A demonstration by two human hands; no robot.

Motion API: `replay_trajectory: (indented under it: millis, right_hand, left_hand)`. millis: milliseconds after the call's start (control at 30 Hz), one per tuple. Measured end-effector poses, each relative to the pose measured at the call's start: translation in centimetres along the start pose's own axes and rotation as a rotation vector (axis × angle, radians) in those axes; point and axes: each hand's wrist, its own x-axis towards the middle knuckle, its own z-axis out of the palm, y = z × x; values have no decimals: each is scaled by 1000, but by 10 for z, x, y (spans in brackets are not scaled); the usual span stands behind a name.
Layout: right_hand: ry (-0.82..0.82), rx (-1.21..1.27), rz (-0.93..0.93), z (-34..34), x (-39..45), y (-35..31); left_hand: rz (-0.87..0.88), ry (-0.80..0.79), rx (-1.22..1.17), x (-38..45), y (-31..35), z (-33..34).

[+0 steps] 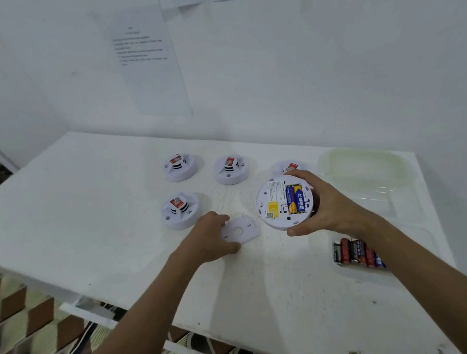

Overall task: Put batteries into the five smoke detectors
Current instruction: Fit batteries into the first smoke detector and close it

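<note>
White table [112,209] against white wall [301,65], paper [147,63] at 12; right hand [322,204] grips open detector [284,203], left hand [209,240] pinches cover [241,230]

Overturned detector [285,203], two batteries [295,199] seated

right hand [322,204] holding open detector [285,202], left hand [209,238] gripping cover plate [241,230]

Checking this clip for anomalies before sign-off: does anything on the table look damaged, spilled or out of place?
Nothing stands out. The right hand holds an opened detector with batteries seated; the left hand grips its removed cover plate, which is expected. Four other detectors sit upright. The table only shows scuffs.
</note>
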Motion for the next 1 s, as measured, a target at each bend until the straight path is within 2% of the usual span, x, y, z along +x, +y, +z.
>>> replay_trajectory:
  millis: [200, 467, 600, 733, 1000]
  right_hand:
    - [-10, 8, 14, 1, -5, 0]
    - [69, 22, -16, 4, -9, -3]
    - [154, 55, -55, 11, -7, -6]
    - [161, 61, -80, 13, -8, -13]
    - [168, 60, -44, 12, -17, -21]
  left_hand:
    - [-59, 108, -96, -7, -1, 0]
    - [150, 412, -218, -20, 44, -64]
    - [316, 308, -183, -22, 73, -75]
    - [510, 162, -127, -10, 77, -76]
    - [668, 86, -89, 10, 79, -82]
